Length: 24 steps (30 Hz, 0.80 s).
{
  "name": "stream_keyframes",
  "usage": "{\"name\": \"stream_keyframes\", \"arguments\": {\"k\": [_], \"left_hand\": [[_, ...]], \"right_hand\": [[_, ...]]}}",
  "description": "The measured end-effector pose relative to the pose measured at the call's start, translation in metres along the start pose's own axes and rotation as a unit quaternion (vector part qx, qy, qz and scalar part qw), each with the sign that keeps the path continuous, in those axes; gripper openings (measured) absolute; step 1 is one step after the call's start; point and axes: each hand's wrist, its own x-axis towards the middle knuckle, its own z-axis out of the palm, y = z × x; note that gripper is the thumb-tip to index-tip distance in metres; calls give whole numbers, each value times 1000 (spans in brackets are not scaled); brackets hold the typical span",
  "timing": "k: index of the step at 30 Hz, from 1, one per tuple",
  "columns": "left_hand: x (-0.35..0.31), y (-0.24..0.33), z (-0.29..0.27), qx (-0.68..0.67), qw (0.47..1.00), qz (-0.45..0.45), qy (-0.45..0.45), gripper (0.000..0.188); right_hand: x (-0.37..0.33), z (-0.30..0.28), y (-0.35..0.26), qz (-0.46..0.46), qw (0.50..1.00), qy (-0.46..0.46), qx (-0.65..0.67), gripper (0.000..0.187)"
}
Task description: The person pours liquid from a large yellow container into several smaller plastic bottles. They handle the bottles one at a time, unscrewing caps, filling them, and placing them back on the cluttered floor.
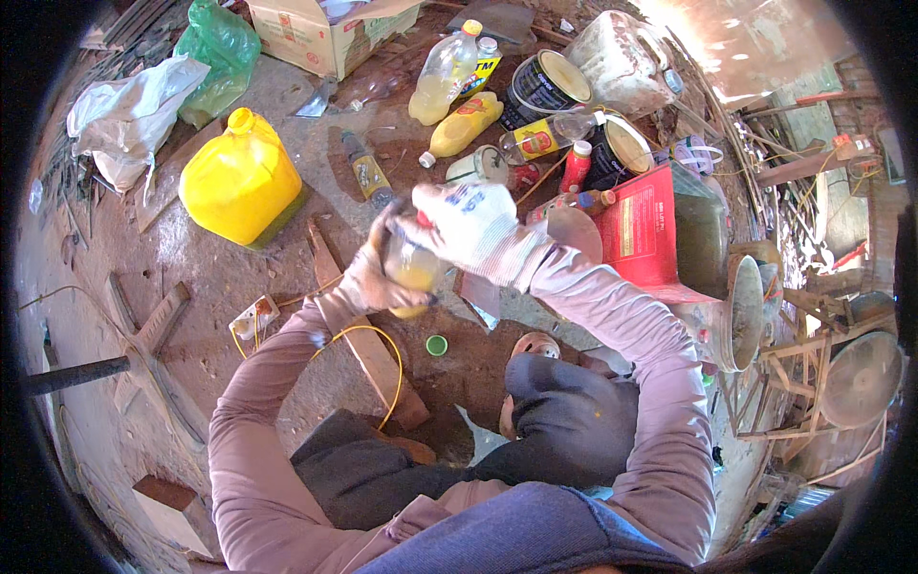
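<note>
My left hand [375,277], in a grey glove, holds a small clear bottle of yellow liquid [413,272] from below and the side. My right hand [470,226], in a white glove, closes over the top of the same bottle, hiding its neck. A small green cap [436,345] lies on the dirt floor just below the bottle. Both sleeves are pale purple, and my knees are bent beneath the hands.
A big yellow jug [241,180] stands at the left. Behind the hands are several plastic bottles [445,75], paint tins [548,84], a red flat can [639,230], a cardboard box [316,33] and a green bag [222,53]. Wooden scraps [368,344] and a yellow cord [387,349] lie on the floor.
</note>
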Motion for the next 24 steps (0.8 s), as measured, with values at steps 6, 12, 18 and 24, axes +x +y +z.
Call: {"name": "stream_keyframes", "arguments": {"k": [6, 12, 18, 24], "left_hand": [[-18, -37, -3, 452, 875, 153, -78, 94], [-21, -20, 35, 507, 852, 128, -2, 101], [-20, 24, -2, 315, 921, 191, 124, 94], [30, 60, -53, 446, 760, 324, 345, 92]], "right_hand": [[-40, 22, -9, 26, 993, -107, 35, 50], [-94, -17, 14, 59, 998, 20, -27, 38], [-194, -82, 96, 168, 887, 152, -403, 60], [-276, -97, 174, 379, 877, 31, -295, 47]]}}
